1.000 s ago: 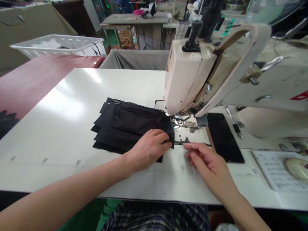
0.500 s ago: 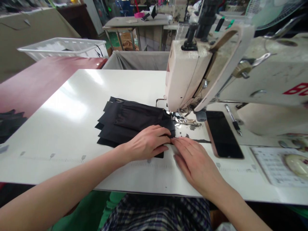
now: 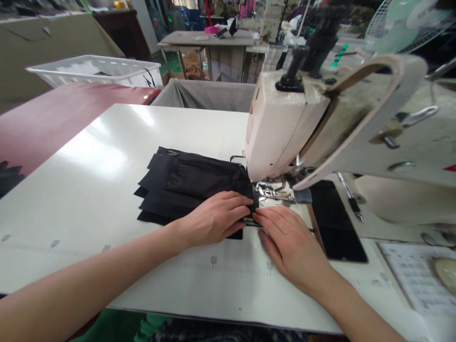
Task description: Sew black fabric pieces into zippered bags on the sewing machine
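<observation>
Layered black fabric pieces [image 3: 199, 178] lie on the white machine table, the top one showing a pocket-like panel and a short zipper at its far left corner. Their right edge sits at the metal presser foot [image 3: 261, 190] of a cream sewing machine [image 3: 281, 123]. My left hand [image 3: 217, 216] rests flat on the fabric near that edge, fingers stretched toward the foot. Just right of it, my right hand [image 3: 288, 237] lies palm down with straight fingers, tips touching the fabric's edge. My fingertips hide the near right corner of the fabric.
A smartphone [image 3: 338, 223] and a pen [image 3: 351, 197] lie right of the presser foot, beside a printed sheet [image 3: 409, 275]. A white plastic basket [image 3: 96, 78] stands on a red surface [image 3: 71, 109] at the left. Behind the table is a grey cloth-lined bin [image 3: 213, 95].
The camera view has shifted, so the machine looks larger and the table's front edge sits lower. Both hands keep nearly the same place at the fabric's right edge.
</observation>
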The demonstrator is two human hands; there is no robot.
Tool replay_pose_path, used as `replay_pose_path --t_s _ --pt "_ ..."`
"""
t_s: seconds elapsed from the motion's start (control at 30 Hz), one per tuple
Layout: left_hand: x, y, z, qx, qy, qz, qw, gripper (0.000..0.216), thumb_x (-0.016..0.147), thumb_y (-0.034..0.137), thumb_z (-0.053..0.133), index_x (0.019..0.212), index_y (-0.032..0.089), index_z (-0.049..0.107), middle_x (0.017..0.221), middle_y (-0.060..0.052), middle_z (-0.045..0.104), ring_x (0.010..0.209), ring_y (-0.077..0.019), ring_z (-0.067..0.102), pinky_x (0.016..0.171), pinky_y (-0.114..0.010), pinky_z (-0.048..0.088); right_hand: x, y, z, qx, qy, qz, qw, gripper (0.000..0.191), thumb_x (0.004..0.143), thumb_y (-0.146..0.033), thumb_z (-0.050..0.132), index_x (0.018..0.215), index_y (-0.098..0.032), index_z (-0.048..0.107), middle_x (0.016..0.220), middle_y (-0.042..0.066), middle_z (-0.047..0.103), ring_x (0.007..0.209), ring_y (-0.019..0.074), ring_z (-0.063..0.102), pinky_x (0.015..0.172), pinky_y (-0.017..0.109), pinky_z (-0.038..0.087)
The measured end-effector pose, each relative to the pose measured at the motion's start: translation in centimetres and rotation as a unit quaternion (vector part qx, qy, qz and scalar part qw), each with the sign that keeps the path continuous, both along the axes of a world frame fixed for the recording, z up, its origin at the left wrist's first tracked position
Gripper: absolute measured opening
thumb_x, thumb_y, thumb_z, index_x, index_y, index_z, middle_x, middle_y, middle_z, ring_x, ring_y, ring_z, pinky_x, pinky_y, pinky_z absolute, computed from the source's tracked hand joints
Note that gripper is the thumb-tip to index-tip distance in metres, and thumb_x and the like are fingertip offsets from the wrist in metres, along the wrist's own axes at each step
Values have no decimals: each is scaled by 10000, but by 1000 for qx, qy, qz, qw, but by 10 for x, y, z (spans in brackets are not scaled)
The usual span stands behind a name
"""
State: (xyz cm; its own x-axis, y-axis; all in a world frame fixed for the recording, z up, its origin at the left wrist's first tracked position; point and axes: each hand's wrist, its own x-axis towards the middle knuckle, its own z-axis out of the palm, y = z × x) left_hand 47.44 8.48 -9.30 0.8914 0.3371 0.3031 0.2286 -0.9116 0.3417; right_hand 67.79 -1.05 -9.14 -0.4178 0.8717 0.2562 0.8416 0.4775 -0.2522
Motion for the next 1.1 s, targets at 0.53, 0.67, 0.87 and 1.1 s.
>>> replay_pose_path --t_s 0.53,0.67,0.87,1.1 --pt "5 44 -9 38 -17 11 999 307 949 231 430 1158 111 621 1161 -134 640 1106 -215 590 974 -354 496 -1 11 -8 0 -32 -41 999 440 931 -248 443 1333 -74 488 1346 136 525 1233 294 443 1087 520 324" --pt "8 52 -12 18 -41 31 999 280 936 222 466 1124 104 635 1116 -116 651 1041 -197 607 937 -315 500 -1 11 -9 7 -16 -41 999 419 931 -233 437 1313 -77 508 1315 145 538 1235 297 444 1087 529 331" --pt "-9 64 4 25 43 166 985 365 980 369 383 1252 188 544 1297 -110 548 1240 -259 485 1101 -531 291 0 6 -7 -27 110 -57 992 391 921 -235 469 1293 -136 534 1302 136 556 1216 305 485 1057 559 380" --pt "-38 -22 38 146 290 245 914 745 757 619 637 1351 194 489 807 -110 601 637 -236 588 552 -307 453 -2 -26 16 -396 643 -112 646 360 925 -263 427 1257 -197 546 1319 154 569 1180 294 578 937 517 520"
